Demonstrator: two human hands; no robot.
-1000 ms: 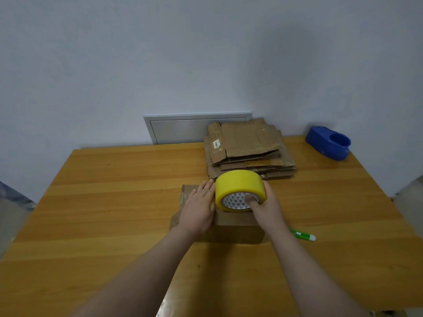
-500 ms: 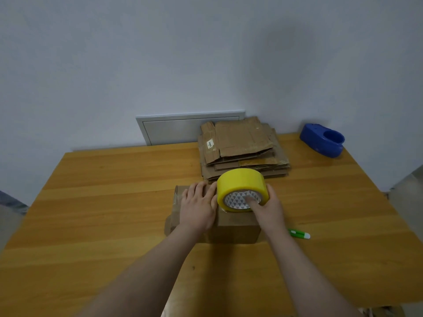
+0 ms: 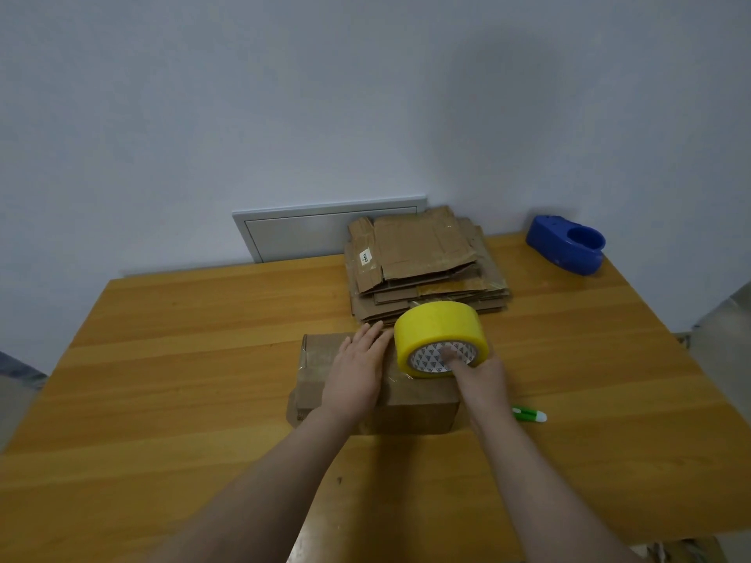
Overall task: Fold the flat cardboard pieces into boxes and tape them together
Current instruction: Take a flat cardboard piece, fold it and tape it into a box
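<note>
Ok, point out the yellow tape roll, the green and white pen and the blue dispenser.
yellow tape roll [image 3: 438,321], head view, on its yellow outer band.
green and white pen [image 3: 527,414], head view, on its green barrel.
blue dispenser [image 3: 558,253], head view, on its side wall.

The scene is being lit softly and evenly. A broad, faint shadow is being cast on the wall [image 3: 508,99]. The edges of the table [image 3: 183,379] are being bowed by wide-angle distortion, and the near foreground is being rendered slightly blurred.
</note>
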